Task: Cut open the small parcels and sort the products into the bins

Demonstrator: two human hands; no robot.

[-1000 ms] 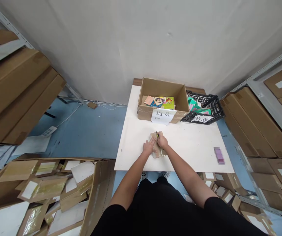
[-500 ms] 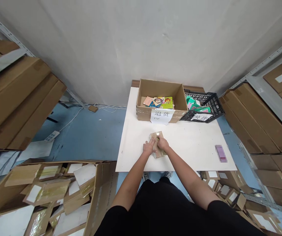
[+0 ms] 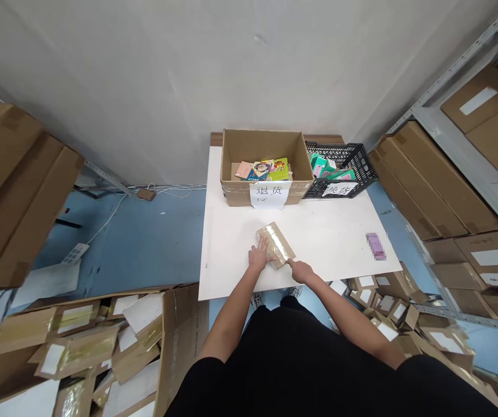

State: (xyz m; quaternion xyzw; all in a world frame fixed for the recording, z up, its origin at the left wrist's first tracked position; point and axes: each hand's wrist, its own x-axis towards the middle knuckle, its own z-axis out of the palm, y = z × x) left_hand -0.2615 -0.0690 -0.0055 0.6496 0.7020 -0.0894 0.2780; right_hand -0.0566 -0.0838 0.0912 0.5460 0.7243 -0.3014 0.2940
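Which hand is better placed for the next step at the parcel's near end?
Probably the right hand: it is by the near corner of the parcel, beside the tape, while the left hand lies spread on the parcel, apparently steadying it.

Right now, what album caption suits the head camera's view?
Left hand on a taped parcel, right hand at its near edge, a carton and black crate behind on the white table.

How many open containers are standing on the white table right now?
2: the cardboard box beyond the taped parcel, and the black crate just to the box's right.
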